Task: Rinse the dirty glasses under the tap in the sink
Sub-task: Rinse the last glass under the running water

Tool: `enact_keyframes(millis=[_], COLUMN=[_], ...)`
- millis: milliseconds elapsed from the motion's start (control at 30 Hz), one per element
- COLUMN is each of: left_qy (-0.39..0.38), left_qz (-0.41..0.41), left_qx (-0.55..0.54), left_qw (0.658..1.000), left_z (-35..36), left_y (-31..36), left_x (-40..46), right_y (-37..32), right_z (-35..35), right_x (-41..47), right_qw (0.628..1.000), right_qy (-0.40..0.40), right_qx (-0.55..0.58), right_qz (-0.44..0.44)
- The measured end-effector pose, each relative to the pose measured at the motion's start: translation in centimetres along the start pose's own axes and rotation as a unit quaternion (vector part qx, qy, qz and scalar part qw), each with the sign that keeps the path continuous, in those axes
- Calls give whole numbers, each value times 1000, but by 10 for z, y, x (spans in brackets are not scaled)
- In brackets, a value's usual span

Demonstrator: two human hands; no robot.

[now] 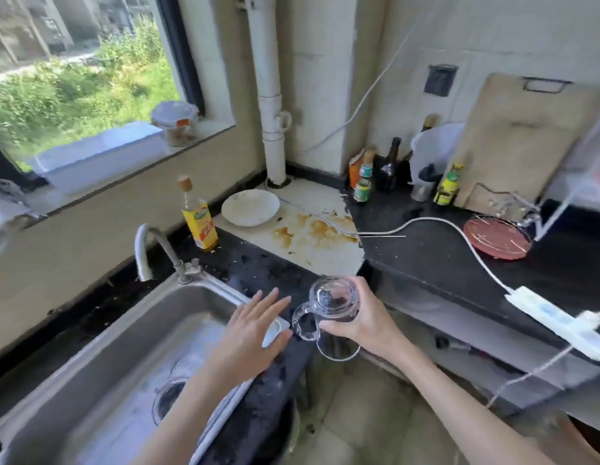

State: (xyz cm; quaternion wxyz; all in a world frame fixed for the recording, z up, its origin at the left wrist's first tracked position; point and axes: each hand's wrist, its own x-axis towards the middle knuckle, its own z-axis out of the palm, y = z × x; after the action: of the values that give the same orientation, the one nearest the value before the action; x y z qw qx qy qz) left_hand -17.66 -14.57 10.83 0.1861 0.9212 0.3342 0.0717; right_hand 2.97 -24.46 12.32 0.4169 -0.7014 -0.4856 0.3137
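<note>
Head view, looking down at a kitchen corner. Right hand (359, 325) gripping a clear glass mug (332, 317) around its body, fingers and thumb curling round it, handle pointing left, base tipping toward the camera, open mouth facing down and near. Mug hanging in the air just right of the sink (100, 347), over the near edge of the black counter (436, 263), not under the tap (154, 250). Left hand (251, 333) lying open, fingers straight and spread, palm down, hovering over or resting on the sink's right rim; contact not clear. Left fingertips sitting just beside the mug handle, apart from it.

Tap standing at the sink's far edge, spout curving left, no water showing. Drain hole lying in the near part of the basin. Yellow-labelled bottle (199, 218) standing far of the tap, white plate (249, 208) lying to its right beside brown stains on a pale patch of worktop. Sauce bottles (385, 172) crowding the far corner, wooden cutting board (523, 142) leaning against the wall at far right, red round lid (498, 238) lying below it. White power strip (557, 322) trailing its cable at right.
</note>
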Motion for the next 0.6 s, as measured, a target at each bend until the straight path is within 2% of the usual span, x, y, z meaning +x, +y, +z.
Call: enact_keyframes(millis=[133,367,600], left_qy=[-44,-109,-141], left_qz=[115,271,379], left_qx=[70,62,42], left_qw=[990,954,913], left_z=[33,116,193], left_y=[83,244,403], left_x=[22,30,37], right_y=[35,118,169], right_z=[-69,-181,-285], right_x=[-72,-230,-352], right_qw=[993,956,905], right_qy=[114,241,357], right_qx=[-6,26,30], right_qz=[34,167,228])
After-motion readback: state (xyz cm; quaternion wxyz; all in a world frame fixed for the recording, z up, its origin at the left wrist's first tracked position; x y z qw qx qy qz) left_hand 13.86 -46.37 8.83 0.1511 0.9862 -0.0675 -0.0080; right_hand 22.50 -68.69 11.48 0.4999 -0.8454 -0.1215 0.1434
